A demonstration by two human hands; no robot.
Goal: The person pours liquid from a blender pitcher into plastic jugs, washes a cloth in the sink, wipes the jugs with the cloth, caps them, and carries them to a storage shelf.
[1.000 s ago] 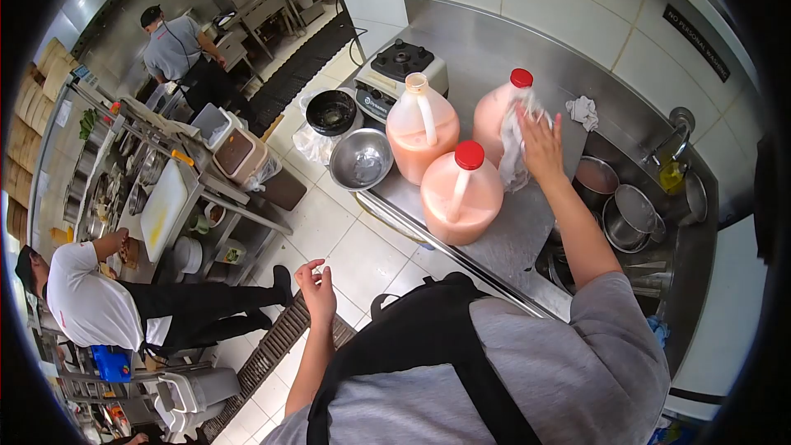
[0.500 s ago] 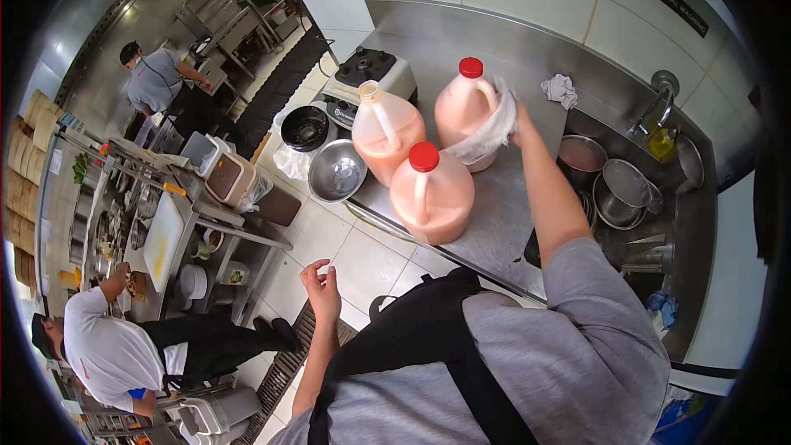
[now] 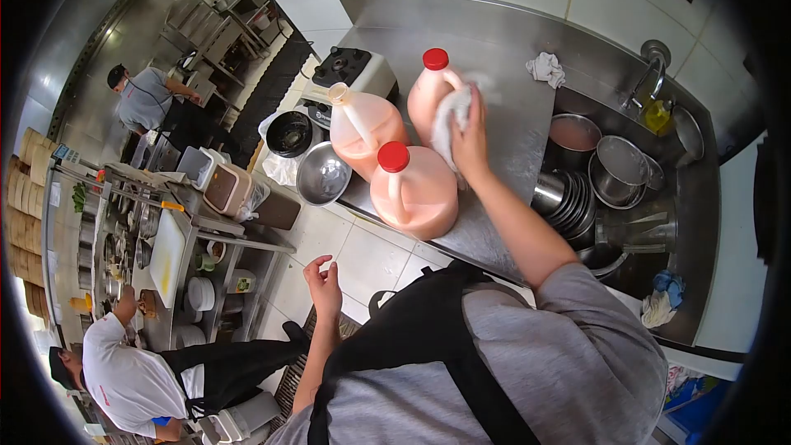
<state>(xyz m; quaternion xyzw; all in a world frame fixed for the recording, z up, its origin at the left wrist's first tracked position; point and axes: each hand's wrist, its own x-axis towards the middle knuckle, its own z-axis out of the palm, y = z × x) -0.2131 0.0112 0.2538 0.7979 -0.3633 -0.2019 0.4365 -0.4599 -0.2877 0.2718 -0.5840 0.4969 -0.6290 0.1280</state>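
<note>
My right hand (image 3: 471, 147) is closed on a white cloth (image 3: 446, 125) and presses it against the handle side of the back jug (image 3: 423, 100), a red-capped plastic jug of pink liquid. Closest to me stands the front jug (image 3: 428, 206), also pink and red-capped. To its left, the third jug (image 3: 356, 136) has no cap and its liquid level is lower. All three stand upright on the steel counter (image 3: 504, 206). Away from the counter, over the floor, my left hand (image 3: 324, 287) holds nothing, its fingers loosely bent and apart.
A blender base (image 3: 371, 74), a black round container (image 3: 290, 132) and a steel bowl (image 3: 323, 175) sit left of the jugs. A crumpled cloth (image 3: 545, 70) lies near the sink (image 3: 688, 272), which holds pots and pans. Two co-workers (image 3: 136, 363) (image 3: 152, 99) stand at left.
My right hand has moved with the cloth from the back jug's right side closer against its handle, and the cloth is more bunched. The view has shifted slightly. My left hand stays free.
</note>
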